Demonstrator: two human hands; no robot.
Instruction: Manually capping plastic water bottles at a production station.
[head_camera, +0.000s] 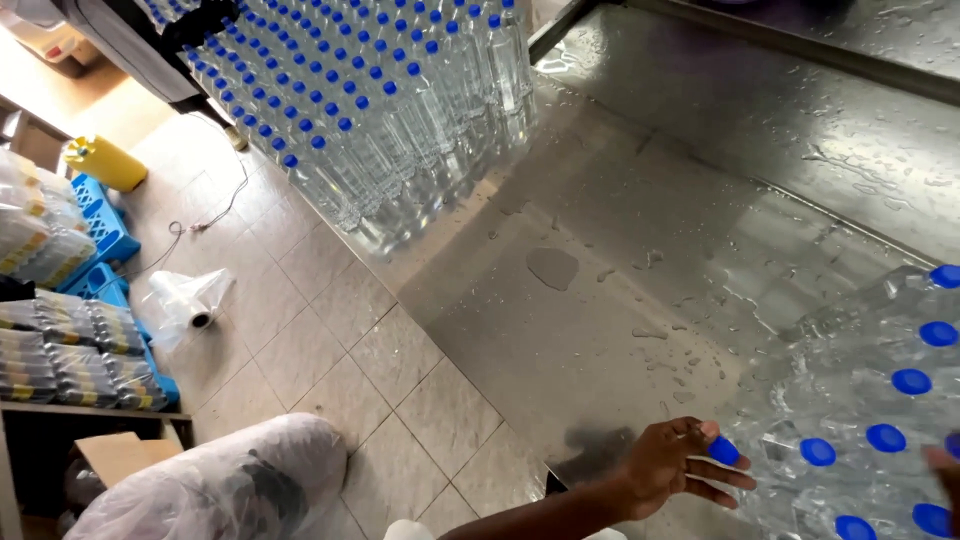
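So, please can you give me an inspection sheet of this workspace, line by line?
Surface: steel table, wet, with puddles and drops.
Job's things: wrapped pack of bottles with blue caps, lying at near right.
Clutter: many standing bottles at the far end.
Hands: left hand open, fingertips on a blue cap; right hand barely in view at the edge.
Cables: thin cord on the tiled floor.
Surroundings: film roll, blue crates, yellow container, stacked packs.
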